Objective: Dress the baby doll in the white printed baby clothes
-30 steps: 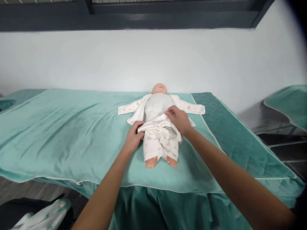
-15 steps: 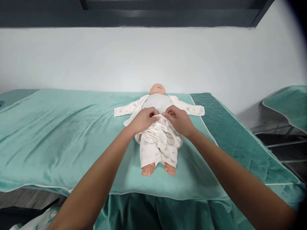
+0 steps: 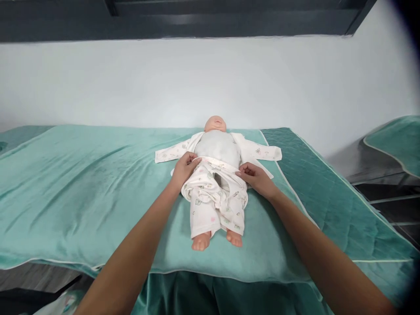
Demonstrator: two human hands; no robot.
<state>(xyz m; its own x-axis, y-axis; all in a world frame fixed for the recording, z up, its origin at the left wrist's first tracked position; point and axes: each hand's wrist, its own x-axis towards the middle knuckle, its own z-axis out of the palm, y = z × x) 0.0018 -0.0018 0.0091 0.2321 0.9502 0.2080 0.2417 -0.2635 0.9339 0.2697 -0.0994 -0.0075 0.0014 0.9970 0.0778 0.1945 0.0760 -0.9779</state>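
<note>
A baby doll (image 3: 218, 146) lies on its back, head away from me, both bare feet toward me. White printed trousers (image 3: 216, 194) cover its legs, bunched at the hips, with the waistband across the lower belly. My left hand (image 3: 187, 168) pinches the waistband at the left hip. At the right hip, my right hand (image 3: 254, 175) pinches the other end of the waistband. A white printed jacket (image 3: 262, 152) is on the doll's outstretched arms and lies open, baring its pale grey torso.
Under the doll is a light green sheet (image 3: 82, 188) on a bed, with a darker quilted cover (image 3: 324, 197) to the right. A white wall (image 3: 197, 83) rises behind. A green-covered piece of furniture (image 3: 397, 140) stands far right.
My hands have moved apart from the middle of the belly to the two hips, stretching the waistband wide. More of the doll's torso and the jacket's right flap now show.
</note>
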